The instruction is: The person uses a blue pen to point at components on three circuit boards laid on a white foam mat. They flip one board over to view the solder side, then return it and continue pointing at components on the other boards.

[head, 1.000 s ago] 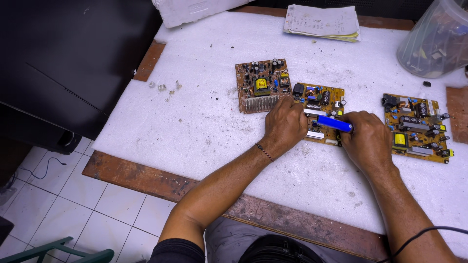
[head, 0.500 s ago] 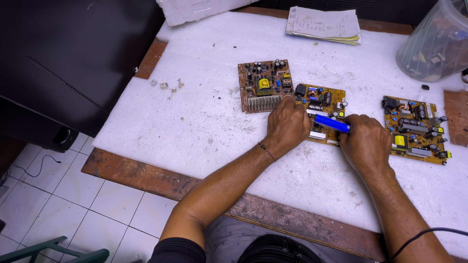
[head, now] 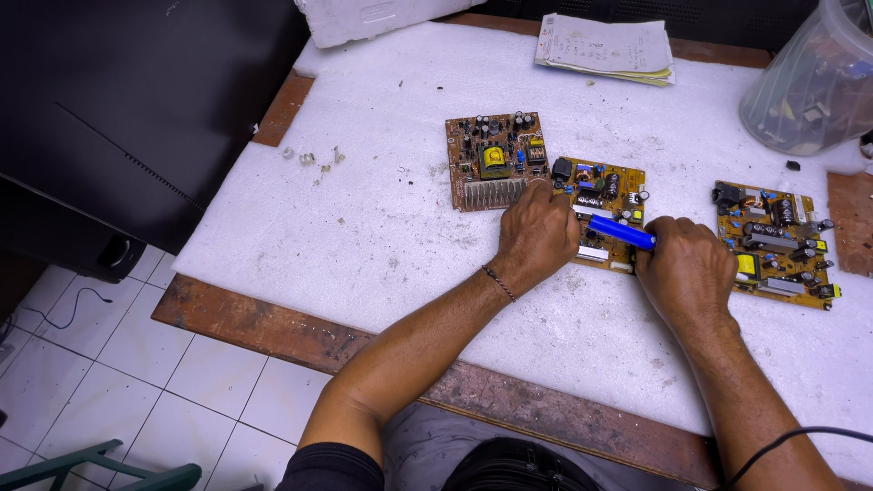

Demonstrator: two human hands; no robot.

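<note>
Three brown circuit boards lie on a white foam sheet (head: 382, 218). My left hand (head: 536, 235) presses down on the middle board (head: 611, 191), covering its left part. My right hand (head: 684, 268) grips a blue-handled tool (head: 621, 231) that lies across the same board, its tip hidden under my left hand. A board with a yellow transformer and a metal heat sink (head: 494, 161) lies just left of my left hand. The third board (head: 775, 243) lies right of my right hand, untouched.
A stack of papers (head: 605, 47) lies at the far edge, and a clear plastic container (head: 809, 86) stands at the far right. Small loose parts (head: 314, 159) sit near the foam's left edge. A dark cabinet (head: 127, 109) stands left of the wooden table (head: 245, 318).
Both hands stay on the middle board with the blue tool; only the view has shifted slightly. No object has visibly moved.
</note>
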